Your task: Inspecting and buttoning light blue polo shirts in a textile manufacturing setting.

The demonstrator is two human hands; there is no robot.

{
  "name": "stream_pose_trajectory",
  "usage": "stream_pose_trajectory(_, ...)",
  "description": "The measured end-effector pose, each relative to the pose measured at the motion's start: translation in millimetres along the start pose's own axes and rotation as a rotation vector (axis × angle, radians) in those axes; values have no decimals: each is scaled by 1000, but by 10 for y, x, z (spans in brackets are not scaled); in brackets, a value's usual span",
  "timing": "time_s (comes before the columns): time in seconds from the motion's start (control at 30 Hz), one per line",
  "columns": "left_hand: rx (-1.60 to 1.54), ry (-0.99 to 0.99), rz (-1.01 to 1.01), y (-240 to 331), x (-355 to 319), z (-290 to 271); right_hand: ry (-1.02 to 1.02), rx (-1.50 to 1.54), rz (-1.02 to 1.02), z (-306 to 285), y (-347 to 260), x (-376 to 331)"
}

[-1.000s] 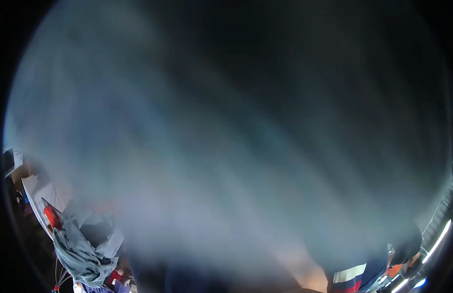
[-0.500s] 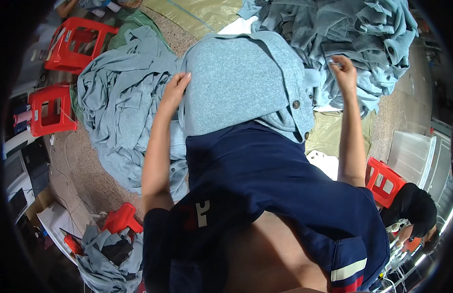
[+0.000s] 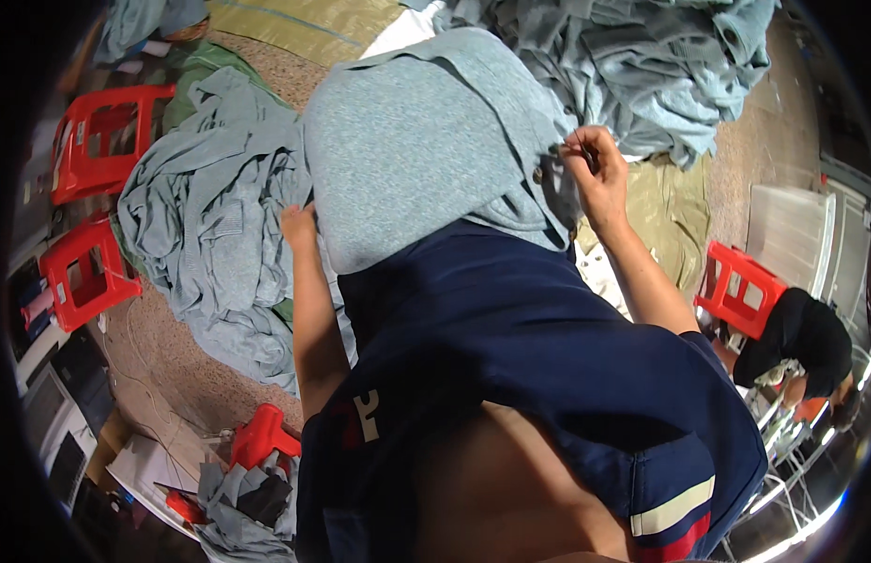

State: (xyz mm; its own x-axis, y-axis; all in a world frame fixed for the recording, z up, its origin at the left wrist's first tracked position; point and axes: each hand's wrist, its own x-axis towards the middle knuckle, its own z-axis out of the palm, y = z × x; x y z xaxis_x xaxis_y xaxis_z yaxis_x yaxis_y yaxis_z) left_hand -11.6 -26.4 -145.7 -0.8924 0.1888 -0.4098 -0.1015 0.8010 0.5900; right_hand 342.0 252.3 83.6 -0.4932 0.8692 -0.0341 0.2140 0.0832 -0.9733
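Note:
A light blue-grey knit cardigan (image 3: 407, 150) with dark buttons lies folded over my lap. My left hand (image 3: 300, 227) is closed at its left edge; whether cloth is in the fingers is hidden. Over the buttoned edge on the right, my right hand (image 3: 599, 178) is raised with thumb and fingertips pinched together. Something small and dark shows at those fingertips, too small to name. On the left, a loose pile of similar knitwear (image 3: 215, 216) reaches up to my left forearm.
A larger heap of the same garments (image 3: 632, 75) lies at the far right on olive sheeting (image 3: 674, 216). Red plastic stools (image 3: 79, 272) stand at the left. Beside another red stool (image 3: 743, 291) on the right, a person in black (image 3: 796, 338) bends over.
The view has shifted. My right hand has come in from the heap to the cardigan's buttoned edge. My left hand has slid down along the left edge, nearer to me.

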Motion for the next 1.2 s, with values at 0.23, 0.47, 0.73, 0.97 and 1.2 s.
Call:
stream_pose_trajectory(0.23, -359, -140, -43, -217, -78, -46, -48, -561, -147, 43, -51, -417)
stream_pose_trajectory(0.47, -224, 112, 112, 97, -77, -244, -49, -635, -118, 177, 82, -310)
stream_pose_trajectory(0.73, -1175, -440, -36, 751, -334, -930, -4, -667, -183, 88, 117, -262)
stream_pose_trajectory(0.97, -1037, -386, 78, 798, -562, -1114, 159, -31, -95, -108, 247, -211)
stream_pose_trajectory(1.2, -551, -484, 543, 1945, -1530, -1219, -479, -192, -558, 289, -861, 37)
